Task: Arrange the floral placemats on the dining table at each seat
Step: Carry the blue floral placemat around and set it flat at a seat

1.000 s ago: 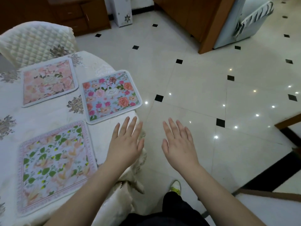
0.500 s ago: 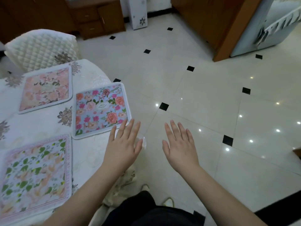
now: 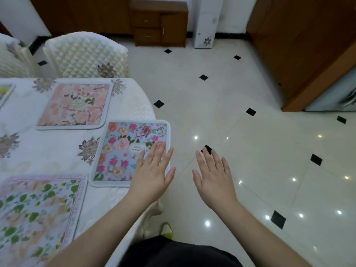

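Three floral placemats lie on the white-clothed dining table (image 3: pixel 48 151): a pink one (image 3: pixel 74 106) near the far chair, a blue one with roses (image 3: pixel 125 151) at the table's right edge, and a green-leafed one (image 3: pixel 36 211) nearest me. A sliver of another mat (image 3: pixel 4 91) shows at the far left. My left hand (image 3: pixel 154 174) is flat with straight fingers over the blue mat's near right corner. My right hand (image 3: pixel 213 176) hovers open over the floor, holding nothing.
Two quilted white chairs (image 3: pixel 84 54) stand behind the table. A wooden cabinet (image 3: pixel 159 24) and a white floral column (image 3: pixel 208 22) sit at the back wall. Wooden furniture (image 3: pixel 300 45) is at the right. Glossy tiled floor (image 3: pixel 250 151) lies right of the table.
The view has swung left and up, so the table shifts right in view. My left hand has come over the blue mat's corner; both hands stay spread and empty.
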A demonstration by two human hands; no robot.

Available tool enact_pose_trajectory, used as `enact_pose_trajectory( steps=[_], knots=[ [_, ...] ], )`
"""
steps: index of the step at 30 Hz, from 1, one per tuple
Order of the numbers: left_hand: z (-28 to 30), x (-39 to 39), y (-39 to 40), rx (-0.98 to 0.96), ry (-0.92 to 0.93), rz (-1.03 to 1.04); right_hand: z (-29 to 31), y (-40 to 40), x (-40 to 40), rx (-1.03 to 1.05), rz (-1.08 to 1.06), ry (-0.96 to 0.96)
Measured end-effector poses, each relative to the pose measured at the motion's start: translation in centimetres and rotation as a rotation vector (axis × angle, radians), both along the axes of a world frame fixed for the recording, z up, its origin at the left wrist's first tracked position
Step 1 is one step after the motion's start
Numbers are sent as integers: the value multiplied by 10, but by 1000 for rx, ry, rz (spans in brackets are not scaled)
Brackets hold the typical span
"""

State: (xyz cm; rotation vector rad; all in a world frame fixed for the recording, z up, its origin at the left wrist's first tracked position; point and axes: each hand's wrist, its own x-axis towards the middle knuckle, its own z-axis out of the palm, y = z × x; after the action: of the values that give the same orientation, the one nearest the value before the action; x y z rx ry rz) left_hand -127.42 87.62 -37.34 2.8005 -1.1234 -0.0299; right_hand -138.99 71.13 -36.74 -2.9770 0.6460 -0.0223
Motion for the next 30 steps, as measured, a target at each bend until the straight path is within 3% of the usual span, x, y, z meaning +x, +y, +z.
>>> enact_pose_trajectory(
  steps=[7,20,30],
  knots=[
    [0,44,-35,30,-44,83,1,-39,67,-24,121,-39],
    [-16,59,-124,20,-81,489,-7,-162,172,29,556,-28],
    [-27,53,-109,10,-4,924,-23,-130,246,51,892,26]
  ],
)
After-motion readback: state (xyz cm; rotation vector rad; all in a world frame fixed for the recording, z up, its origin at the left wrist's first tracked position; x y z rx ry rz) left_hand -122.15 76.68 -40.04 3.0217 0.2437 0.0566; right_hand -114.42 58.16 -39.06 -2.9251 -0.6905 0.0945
